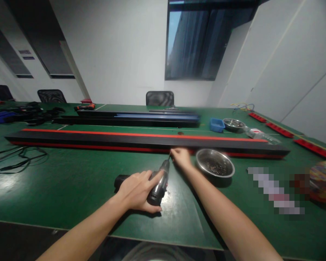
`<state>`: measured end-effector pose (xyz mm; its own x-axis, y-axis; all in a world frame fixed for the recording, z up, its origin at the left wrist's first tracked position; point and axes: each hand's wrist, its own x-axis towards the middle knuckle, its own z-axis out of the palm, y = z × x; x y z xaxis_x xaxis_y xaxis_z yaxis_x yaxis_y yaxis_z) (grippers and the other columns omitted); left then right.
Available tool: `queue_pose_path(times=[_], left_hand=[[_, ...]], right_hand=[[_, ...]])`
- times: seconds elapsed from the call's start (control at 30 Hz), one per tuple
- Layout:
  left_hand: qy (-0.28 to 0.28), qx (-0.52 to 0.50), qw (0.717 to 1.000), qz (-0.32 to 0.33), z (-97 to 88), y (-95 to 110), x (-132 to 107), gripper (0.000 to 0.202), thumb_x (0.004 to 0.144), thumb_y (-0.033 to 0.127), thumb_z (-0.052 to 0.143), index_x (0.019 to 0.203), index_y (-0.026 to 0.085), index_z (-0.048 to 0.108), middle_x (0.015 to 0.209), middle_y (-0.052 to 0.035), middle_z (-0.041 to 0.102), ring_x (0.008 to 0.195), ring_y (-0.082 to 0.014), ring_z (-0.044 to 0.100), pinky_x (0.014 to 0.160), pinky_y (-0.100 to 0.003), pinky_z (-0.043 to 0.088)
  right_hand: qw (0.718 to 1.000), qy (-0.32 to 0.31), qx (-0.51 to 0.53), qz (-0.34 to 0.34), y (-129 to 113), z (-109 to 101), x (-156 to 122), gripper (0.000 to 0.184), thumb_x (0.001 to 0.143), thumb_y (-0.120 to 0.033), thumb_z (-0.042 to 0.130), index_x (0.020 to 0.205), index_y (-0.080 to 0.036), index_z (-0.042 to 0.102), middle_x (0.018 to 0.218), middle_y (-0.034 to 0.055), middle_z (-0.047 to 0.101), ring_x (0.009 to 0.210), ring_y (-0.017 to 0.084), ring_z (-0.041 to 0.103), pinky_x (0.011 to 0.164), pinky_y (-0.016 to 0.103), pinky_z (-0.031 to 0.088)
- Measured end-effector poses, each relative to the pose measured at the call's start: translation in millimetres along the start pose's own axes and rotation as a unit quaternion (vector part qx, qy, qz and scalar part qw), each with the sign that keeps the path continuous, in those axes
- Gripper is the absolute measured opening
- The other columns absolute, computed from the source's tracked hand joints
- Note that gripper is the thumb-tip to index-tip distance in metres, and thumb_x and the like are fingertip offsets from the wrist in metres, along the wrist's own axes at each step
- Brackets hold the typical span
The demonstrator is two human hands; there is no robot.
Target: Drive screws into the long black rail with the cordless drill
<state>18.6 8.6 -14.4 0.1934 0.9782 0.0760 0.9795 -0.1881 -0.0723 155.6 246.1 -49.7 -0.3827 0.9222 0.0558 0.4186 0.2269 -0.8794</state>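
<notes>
Head view: the left hand (138, 186) is wrapped around a cordless drill (157, 193), palm over the grip and fingers clamped on the body, the bit (170, 155) directed away from the wearer toward the near side of a long black bar with red edges (97, 139). The bar lies crosswise on a green table (70, 195). The right hand (181, 157) is at the bar's near edge, just beside the bit's tip, its thumb and forefinger drawn close together; whether they pinch anything cannot be told. Just right of it stands a steel bowl (205, 155) holding small dark pieces, probably screws (216, 167). The drill is presumably compact but weighty, rigid, and best held by its grip, with fingers clear of the chuck (165, 165). The bar appears stiff and smooth; its length would make it awkward to lift from one end, so two well-separated holds near the ends would suit. Hidden or unclear: most of the drill's grip lies beneath the palm, the bit's point of contact is too small to resolve, the right hand is slightly blurred, and the object under the pixelated patch at right is unreadable.
</notes>
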Motion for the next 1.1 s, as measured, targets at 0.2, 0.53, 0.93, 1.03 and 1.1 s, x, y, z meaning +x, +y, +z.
queue_pose_path(times=[0.2,0.53,0.93,1.03,1.1], left_hand=[[0.005,0.012,1.000,0.000,-2.3,0.3,0.7,0.120,0.069,0.094,0.051,0.162,0.028,0.017,0.118,-0.0143,0.059,0.093,-0.0363,0.066,0.079,-0.047,0.056],[0.025,0.012,1.000,0.011,-3.1,-1.4,2.2,0.115,0.069,0.094,0.051,0.159,0.028,0.024,0.114,-0.0123,0.060,0.092,-0.0336,0.066,0.079,-0.044,0.055],[0.022,0.015,1.000,0.015,-5.6,-3.4,5.3,0.114,0.068,0.090,0.058,0.158,0.027,0.028,0.114,-0.0122,0.060,0.092,-0.0349,0.065,0.077,-0.044,0.055],[0.021,0.014,1.000,0.014,-6.6,-2.9,6.0,0.114,0.069,0.089,0.059,0.158,0.027,0.028,0.112,-0.0116,0.060,0.093,-0.0345,0.065,0.076,-0.043,0.055],[0.024,0.018,0.999,0.011,-6.7,-2.7,6.3,0.113,0.069,0.088,0.059,0.158,0.027,0.027,0.113,-0.0114,0.060,0.094,-0.0343,0.066,0.076,-0.042,0.055]], right_hand=[[1.000,0.003,-0.021,-0.006,-5.7,-2.9,-1.0,0.026,0.095,-0.029,0.061,0.087,-0.012,0.080,0.075,0.0077,0.076,0.056,0.014,0.068,0.058,0.021,0.046],[0.999,0.024,-0.048,-0.004,-3.0,-0.4,2.4,0.027,0.092,-0.034,0.062,0.086,-0.015,0.081,0.073,0.0072,0.076,0.062,0.016,0.070,0.063,0.023,0.048],[0.998,0.039,-0.053,-0.017,-0.8,-0.4,5.1,0.022,0.089,-0.028,0.063,0.088,-0.015,0.081,0.071,0.0080,0.075,0.068,0.018,0.071,0.071,0.024,0.051],[0.999,0.022,-0.042,-0.019,-1.3,-2.1,6.0,0.022,0.089,-0.025,0.062,0.086,-0.013,0.081,0.070,0.0082,0.075,0.061,0.015,0.068,0.062,0.021,0.048],[0.999,0.008,-0.032,-0.028,-1.4,-3.1,6.5,0.023,0.091,-0.024,0.061,0.084,-0.012,0.080,0.070,0.0084,0.075,0.058,0.014,0.066,0.057,0.020,0.046]])
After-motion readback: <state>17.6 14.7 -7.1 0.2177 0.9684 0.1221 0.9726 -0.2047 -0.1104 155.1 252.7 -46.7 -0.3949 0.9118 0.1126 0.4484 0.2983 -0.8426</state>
